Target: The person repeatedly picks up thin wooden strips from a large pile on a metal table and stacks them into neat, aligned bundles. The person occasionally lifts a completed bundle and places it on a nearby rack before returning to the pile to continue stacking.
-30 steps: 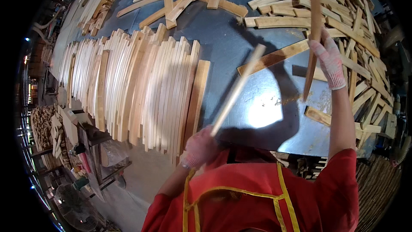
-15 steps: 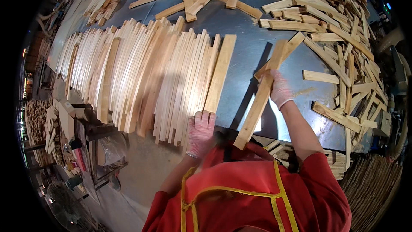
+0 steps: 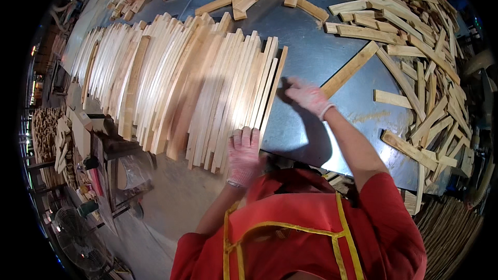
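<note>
At centre frame, gloved left hand (image 3: 244, 151) pressed flat on the near ends of the aligned wooden slats (image 3: 207, 93), right hand (image 3: 307, 96) open against the outermost slat (image 3: 273, 91), risking a toppled row if nudged too hard.

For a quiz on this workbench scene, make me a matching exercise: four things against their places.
1. left hand
2. right hand
3. row of slats
4. loose heap of slats

a. piled along the table's right side
b. fingers flat on the near ends of the row
c. laid side by side across the table's left half
d. on the blue tabletop, beside the row's last slat

Pairs: 1-b, 2-d, 3-c, 4-a
</note>
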